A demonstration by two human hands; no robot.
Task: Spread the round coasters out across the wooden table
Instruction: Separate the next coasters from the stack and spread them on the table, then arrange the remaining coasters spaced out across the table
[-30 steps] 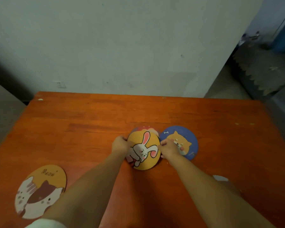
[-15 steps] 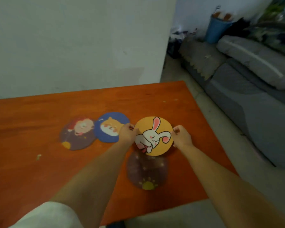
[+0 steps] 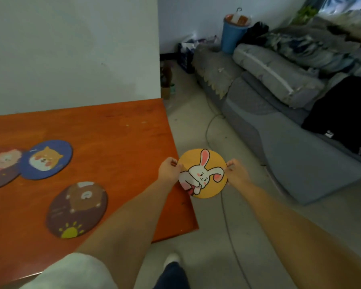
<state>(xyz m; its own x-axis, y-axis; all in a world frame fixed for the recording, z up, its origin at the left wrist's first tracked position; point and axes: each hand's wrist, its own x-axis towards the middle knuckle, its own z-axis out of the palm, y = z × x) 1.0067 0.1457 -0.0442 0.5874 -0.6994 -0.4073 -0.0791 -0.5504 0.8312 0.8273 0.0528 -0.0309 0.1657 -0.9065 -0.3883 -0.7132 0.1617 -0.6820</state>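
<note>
A yellow round coaster with a white rabbit (image 3: 204, 174) is held in the air by both hands, just past the right edge of the wooden table (image 3: 113, 132). My left hand (image 3: 169, 170) pinches its left rim and my right hand (image 3: 237, 171) pinches its right rim. Three coasters lie flat on the table: a blue one with a dog (image 3: 46, 159), a dark one with a bear and a sun (image 3: 77, 209), and a dark purple one (image 3: 2, 167) at the left frame edge, partly under the blue one.
The table's right edge and near corner (image 3: 193, 222) drop to a grey floor with a cable (image 3: 227, 222). A grey sofa (image 3: 279, 126) stands to the right, a blue bucket (image 3: 231, 36) behind it. My foot (image 3: 171, 259) is below. A white wall (image 3: 71, 49) backs the table.
Both hands carried the rabbit coaster rightward, from above the table to beyond its right edge. The view swung right, so the coasters on the table now sit further left.
</note>
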